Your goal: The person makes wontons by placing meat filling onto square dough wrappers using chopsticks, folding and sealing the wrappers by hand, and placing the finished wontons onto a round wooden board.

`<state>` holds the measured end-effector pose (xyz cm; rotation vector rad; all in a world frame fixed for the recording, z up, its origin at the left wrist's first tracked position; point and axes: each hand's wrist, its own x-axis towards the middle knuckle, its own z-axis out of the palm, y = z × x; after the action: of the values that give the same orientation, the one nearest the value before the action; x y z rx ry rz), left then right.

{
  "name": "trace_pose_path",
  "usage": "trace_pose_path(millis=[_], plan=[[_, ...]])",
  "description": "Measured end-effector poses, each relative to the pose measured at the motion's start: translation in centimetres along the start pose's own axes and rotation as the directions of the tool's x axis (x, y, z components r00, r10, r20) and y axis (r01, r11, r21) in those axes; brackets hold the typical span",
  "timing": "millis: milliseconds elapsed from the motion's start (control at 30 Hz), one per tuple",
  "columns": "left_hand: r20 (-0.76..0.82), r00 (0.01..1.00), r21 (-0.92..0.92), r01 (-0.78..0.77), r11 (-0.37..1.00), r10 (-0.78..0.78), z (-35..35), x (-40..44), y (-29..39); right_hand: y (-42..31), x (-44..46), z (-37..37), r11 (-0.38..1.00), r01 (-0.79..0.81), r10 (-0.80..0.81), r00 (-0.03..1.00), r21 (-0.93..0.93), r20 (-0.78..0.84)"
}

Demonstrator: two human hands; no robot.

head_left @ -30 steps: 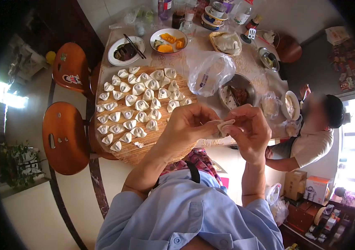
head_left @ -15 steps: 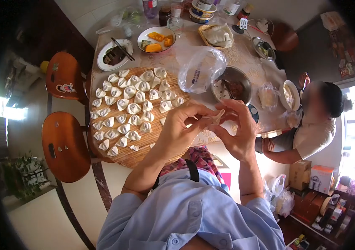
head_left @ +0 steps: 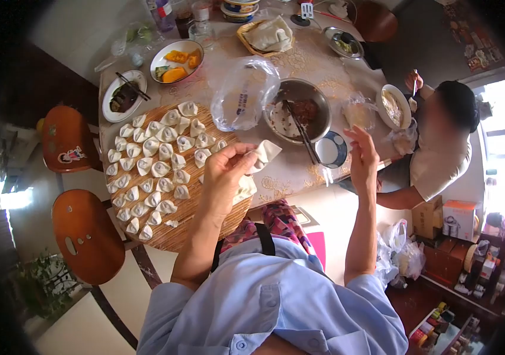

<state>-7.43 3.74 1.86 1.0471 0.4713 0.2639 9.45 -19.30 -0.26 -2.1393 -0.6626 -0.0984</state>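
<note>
My left hand (head_left: 226, 174) pinches a partly folded wonton (head_left: 268, 154) by one side, its pale wrapper sticking out past the fingertips. Held apart to the right, my right hand (head_left: 364, 155) is open, with nothing in its fingers. Just left of it stands a small dark-rimmed bowl (head_left: 339, 155) with something pale inside. Beyond is a metal bowl (head_left: 327, 112) of minced filling (head_left: 306, 110), a pair of chopsticks (head_left: 304, 135) leaning in it. Below my left hand lie pale wrappers (head_left: 246, 188) on the wooden board (head_left: 202, 228). Several finished wontons (head_left: 159, 169) cover the board's left part.
A clear plastic bag (head_left: 229, 100) lies behind the board. At the back are a bowl of orange pieces (head_left: 175, 74), a plate with chopsticks (head_left: 110, 109) and a cloth-lined basket (head_left: 246, 44). A person (head_left: 442, 154) sits at the right beside a white bowl (head_left: 403, 121).
My hands have parted: the left keeps the wonton and has moved left, while the right has let go and opened. The view has shifted, uncovering the small bowl and chopsticks.
</note>
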Motion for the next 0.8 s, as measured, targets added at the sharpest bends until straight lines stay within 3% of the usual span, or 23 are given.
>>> trace_pose_path(millis=[33,67,100,167,367,567,667,800], plan=[[-0.004,0.999,-0.051,0.035,0.998,-0.035,-0.1,0.3,-0.5,2.3,-0.2,0.1,0.995,-0.003,0.005,1.000,-0.100,0.026],[-0.004,0.998,-0.065,0.059,0.996,-0.059,-0.1,0.5,-0.9,4.5,-0.5,0.4,0.964,0.127,-0.110,0.990,-0.235,0.084],[-0.004,0.996,-0.079,0.083,0.993,-0.084,0.0,0.7,-1.2,5.7,-0.7,0.9,0.963,0.055,-0.019,0.991,-0.263,0.135],[-0.008,0.992,-0.091,0.123,0.988,-0.124,0.2,0.8,-1.7,8.7,-1.7,2.2,0.949,0.058,0.021,0.970,-0.310,0.244],[0.008,0.983,-0.034,0.183,0.982,-0.183,0.4,1.4,-3.6,11.7,-2.3,4.0,0.878,0.269,-0.112,0.920,-0.396,0.376],[0.059,0.978,0.034,0.201,0.979,-0.202,1.5,2.1,-4.3,11.5,-2.1,4.5,0.848,0.217,-0.003,0.914,-0.483,0.406],[0.083,0.976,0.108,0.192,0.976,-0.201,2.3,2.5,-4.4,11.0,-1.9,3.6,0.934,0.192,-0.098,0.949,-0.301,0.300],[0.146,0.966,0.177,0.187,0.966,-0.214,3.4,3.5,-5.3,7.7,-1.6,1.5,0.975,0.001,0.035,0.987,-0.223,0.158]])
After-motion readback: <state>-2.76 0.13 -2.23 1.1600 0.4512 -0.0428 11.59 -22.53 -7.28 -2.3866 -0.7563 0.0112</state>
